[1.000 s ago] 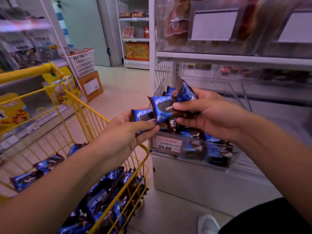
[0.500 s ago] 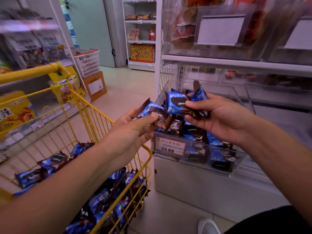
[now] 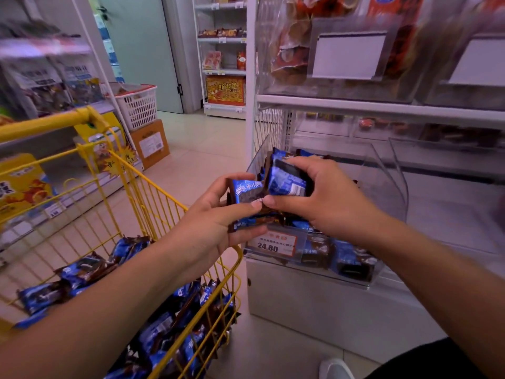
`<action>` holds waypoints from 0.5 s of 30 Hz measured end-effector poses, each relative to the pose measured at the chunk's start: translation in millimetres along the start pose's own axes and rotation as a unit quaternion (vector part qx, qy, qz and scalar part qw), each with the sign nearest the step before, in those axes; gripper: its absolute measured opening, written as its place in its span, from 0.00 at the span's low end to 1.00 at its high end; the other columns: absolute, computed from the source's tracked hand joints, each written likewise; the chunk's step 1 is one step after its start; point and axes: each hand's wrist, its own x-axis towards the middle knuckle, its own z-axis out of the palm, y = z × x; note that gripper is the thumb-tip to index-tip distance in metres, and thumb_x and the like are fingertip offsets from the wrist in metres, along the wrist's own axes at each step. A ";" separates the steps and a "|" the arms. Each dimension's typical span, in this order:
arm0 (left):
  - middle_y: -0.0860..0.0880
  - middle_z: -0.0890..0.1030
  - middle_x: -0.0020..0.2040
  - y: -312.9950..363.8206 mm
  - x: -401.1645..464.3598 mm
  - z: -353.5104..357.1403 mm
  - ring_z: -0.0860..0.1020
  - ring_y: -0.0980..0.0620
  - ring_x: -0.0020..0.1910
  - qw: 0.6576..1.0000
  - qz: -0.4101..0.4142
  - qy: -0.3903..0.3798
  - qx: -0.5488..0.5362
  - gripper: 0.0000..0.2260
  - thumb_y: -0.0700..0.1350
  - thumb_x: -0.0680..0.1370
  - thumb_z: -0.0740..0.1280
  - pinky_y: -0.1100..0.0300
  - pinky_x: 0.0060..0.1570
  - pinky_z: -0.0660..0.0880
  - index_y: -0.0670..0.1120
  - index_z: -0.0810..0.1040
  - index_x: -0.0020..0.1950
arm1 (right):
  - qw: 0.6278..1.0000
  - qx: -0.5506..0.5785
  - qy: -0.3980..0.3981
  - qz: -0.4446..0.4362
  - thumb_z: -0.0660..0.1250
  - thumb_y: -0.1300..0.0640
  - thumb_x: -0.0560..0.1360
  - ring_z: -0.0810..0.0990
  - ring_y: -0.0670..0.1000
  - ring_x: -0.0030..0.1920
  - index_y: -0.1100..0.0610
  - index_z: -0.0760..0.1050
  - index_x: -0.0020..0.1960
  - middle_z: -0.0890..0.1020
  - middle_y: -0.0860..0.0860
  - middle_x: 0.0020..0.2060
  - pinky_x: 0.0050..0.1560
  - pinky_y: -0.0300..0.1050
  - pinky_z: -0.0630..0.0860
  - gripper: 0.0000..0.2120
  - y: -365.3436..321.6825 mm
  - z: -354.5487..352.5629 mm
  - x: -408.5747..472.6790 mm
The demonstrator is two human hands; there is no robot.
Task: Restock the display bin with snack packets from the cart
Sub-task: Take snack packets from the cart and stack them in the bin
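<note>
- Blue snack packets (image 3: 175, 335) lie heaped in the yellow wire cart (image 3: 153, 192) at lower left.
- The left hand (image 3: 216, 225) has thumb and fingers curled round one blue packet (image 3: 247, 195), held above the cart's right edge.
- The right hand (image 3: 325, 198) grips a small bunch of packets (image 3: 287, 179), its thumb tip touching the left thumb.
- Both hands are over the front of the clear display bin (image 3: 393, 187), which holds more packets (image 3: 352, 258) behind a price tag (image 3: 274, 243) reading 24.80.

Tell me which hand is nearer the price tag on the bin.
Left. The left hand holds a packet just left of the price tag; the right hand sits above it.
</note>
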 end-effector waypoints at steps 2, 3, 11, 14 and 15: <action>0.41 0.84 0.56 -0.5 0.9 -2.7 0.84 0.41 0.53 1.000 0.008 0.005 -0.016 0.20 0.38 0.69 0.72 0.57 0.40 0.82 0.49 0.79 0.60 | 0.996 -0.077 0.026 -0.048 0.81 0.46 0.65 0.79 0.45 0.48 0.47 0.77 0.57 0.79 0.45 0.48 0.49 0.44 0.78 0.24 -1.6 0.1 -1.2; 0.41 0.84 0.56 -0.5 1.5 -4.1 0.84 0.42 0.53 1.000 0.012 0.012 -0.019 0.20 0.39 0.69 0.72 0.57 0.40 0.82 0.48 0.78 0.60 | 0.995 -0.081 0.027 -0.054 0.82 0.46 0.64 0.79 0.43 0.46 0.46 0.75 0.56 0.79 0.44 0.47 0.45 0.39 0.77 0.25 -2.4 1.7 -1.6; 0.46 0.85 0.52 -3.7 5.2 -10.8 0.84 0.45 0.53 0.997 0.054 0.037 0.043 0.16 0.42 0.65 0.76 0.57 0.43 0.82 0.50 0.83 0.52 | 0.745 0.560 -0.157 0.327 0.73 0.46 0.68 0.74 0.49 0.29 0.61 0.80 0.52 0.81 0.58 0.41 0.19 0.35 0.70 0.20 -5.6 -23.5 6.2; 0.47 0.85 0.52 -5.9 3.7 -12.3 0.84 0.47 0.53 0.993 0.064 0.036 0.090 0.17 0.46 0.64 0.77 0.56 0.44 0.82 0.54 0.84 0.52 | 0.831 0.427 -0.152 0.322 0.68 0.37 0.72 0.71 0.47 0.24 0.56 0.77 0.52 0.81 0.57 0.36 0.18 0.34 0.66 0.23 0.7 -21.2 6.5; 0.48 0.85 0.51 -6.4 2.9 -12.6 0.84 0.47 0.53 0.992 0.063 0.038 0.102 0.17 0.47 0.64 0.77 0.56 0.44 0.82 0.55 0.84 0.52 | 0.855 0.392 -0.136 0.312 0.67 0.34 0.72 0.69 0.46 0.23 0.55 0.75 0.54 0.81 0.57 0.35 0.17 0.34 0.64 0.25 2.9 -19.6 6.5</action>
